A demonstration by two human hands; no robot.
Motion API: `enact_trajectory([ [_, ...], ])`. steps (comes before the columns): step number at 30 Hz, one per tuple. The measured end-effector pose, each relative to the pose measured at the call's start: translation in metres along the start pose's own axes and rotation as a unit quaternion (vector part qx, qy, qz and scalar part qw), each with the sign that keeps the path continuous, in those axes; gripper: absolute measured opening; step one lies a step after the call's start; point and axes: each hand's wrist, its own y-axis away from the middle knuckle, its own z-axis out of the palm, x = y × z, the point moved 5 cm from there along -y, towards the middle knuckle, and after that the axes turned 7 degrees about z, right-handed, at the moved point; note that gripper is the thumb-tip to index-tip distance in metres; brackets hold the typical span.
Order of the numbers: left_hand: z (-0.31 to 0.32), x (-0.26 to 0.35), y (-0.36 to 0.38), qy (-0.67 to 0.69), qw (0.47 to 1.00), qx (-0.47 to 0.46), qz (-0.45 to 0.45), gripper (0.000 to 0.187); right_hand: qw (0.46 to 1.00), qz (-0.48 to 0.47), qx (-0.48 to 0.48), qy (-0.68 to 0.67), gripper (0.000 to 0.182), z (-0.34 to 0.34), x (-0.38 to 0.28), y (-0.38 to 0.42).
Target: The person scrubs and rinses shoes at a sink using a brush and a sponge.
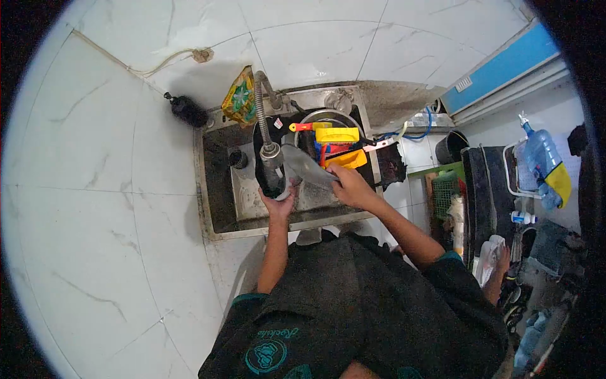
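My left hand [279,203] is closed around the lower edge of a dark grey, thin-walled thing [304,165] under the faucet head [271,151]. Its exact kind cannot be made out. At its right end, my right hand [351,187] grips the edge, fingers wrapped over it. Both hands are above the steel sink [252,208]. Just past my right hand, a round metal basin [328,115] holds yellow and red plastic-looking tools, including a yellow piece [347,160] and a red-and-yellow handle [309,127].
A small black cup [238,159] stands in the sink's left part. A black bottle-like thing [187,110] and a yellow-green packet [241,98] are by the back wall. On the right are a black bucket [450,146], a blue water bottle [543,148] and another person's hand [503,260] with a white thing.
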Motion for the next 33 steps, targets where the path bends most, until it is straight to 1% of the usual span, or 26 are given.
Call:
enact_trajectory([
  [1,0.003,0.0,-0.001,0.001,1.0,-0.01,0.003,0.074,1.0,0.005,0.014,-0.024,0.032,-0.002,-0.001,0.002],
  [3,0.004,-0.001,0.008,0.057,0.994,0.094,-0.015,0.073,0.993,0.034,0.018,-0.115,0.032,0.0,0.004,0.002],
  [4,0.007,-0.002,0.014,0.084,0.986,0.145,-0.025,0.073,0.99,0.035,0.024,-0.137,0.031,-0.002,0.004,0.002],
  [6,0.01,0.014,0.016,-0.08,0.988,0.114,0.067,0.073,0.986,0.025,0.043,-0.16,0.03,-0.009,-0.001,0.002],
  [7,0.014,0.023,0.018,-0.162,0.976,0.097,0.114,0.073,0.985,0.013,0.055,-0.16,0.029,-0.013,-0.005,0.001],
  [10,0.027,0.057,0.044,-0.308,0.918,0.14,0.205,0.066,0.98,-0.022,0.088,-0.177,0.025,-0.015,-0.007,-0.001],
  [11,0.033,0.069,0.054,-0.366,0.884,0.173,0.234,0.062,0.984,-0.045,0.078,-0.156,0.02,-0.011,-0.004,-0.005],
  [13,0.044,0.092,0.077,-0.472,0.797,0.241,0.289,0.053,0.976,-0.057,0.054,-0.201,0.02,-0.002,-0.004,-0.01],
  [14,0.047,0.108,0.081,-0.543,0.745,0.225,0.316,0.048,0.971,-0.062,0.041,-0.225,0.02,0.005,-0.003,-0.013],
  [15,0.056,0.12,0.087,-0.609,0.686,0.208,0.339,0.044,0.969,-0.11,0.073,-0.207,0.027,0.007,-0.011,-0.015],
  [16,0.063,0.126,0.094,-0.671,0.62,0.19,0.359,0.04,0.96,-0.057,0.046,-0.269,0.029,0.013,-0.009,-0.017],
  [17,0.073,0.128,0.103,-0.703,0.541,0.16,0.434,0.034,0.945,-0.005,0.017,-0.327,0.031,0.019,-0.009,-0.021],
  [19,0.097,0.127,0.122,-0.758,0.442,0.143,0.457,0.037,0.894,0.063,0.067,-0.439,0.03,0.044,-0.002,-0.029],
  [20,0.107,0.126,0.129,-0.782,0.391,0.133,0.466,0.038,0.899,0.094,0.063,-0.422,0.027,0.049,0.001,-0.031],
  [22,0.12,0.124,0.14,-0.794,0.361,0.126,0.473,0.035,0.907,0.157,0.054,-0.387,0.028,0.047,-0.008,-0.03],
  [24,0.127,0.122,0.148,-0.8,0.334,0.109,0.486,0.033,0.939,0.082,0.165,-0.289,0.034,0.054,-0.004,-0.031],
  [25,0.129,0.121,0.152,-0.801,0.322,0.096,0.495,0.032,0.945,0.044,0.22,-0.237,0.039,0.057,-0.005,-0.03],
  [26,0.13,0.12,0.156,-0.802,0.31,0.083,0.504,0.032,0.947,0.044,0.223,-0.227,0.04,0.063,-0.002,-0.032],
  [28,0.128,0.119,0.163,-0.788,0.308,0.082,0.527,0.032,0.95,0.044,0.23,-0.205,0.042,0.074,-0.002,-0.033],
  [29,0.128,0.119,0.165,-0.78,0.308,0.081,0.539,0.032,0.955,0.053,0.225,-0.188,0.039,0.08,0.0,-0.036],
  [31,0.137,0.113,0.172,-0.774,0.289,0.058,0.56,0.033,0.962,0.071,0.213,-0.153,0.034,0.094,0.007,-0.044],
  [33,0.141,0.113,0.175,-0.765,0.272,0.038,0.582,0.033,0.968,0.059,0.216,-0.116,0.031,0.108,0.009,-0.049],
])
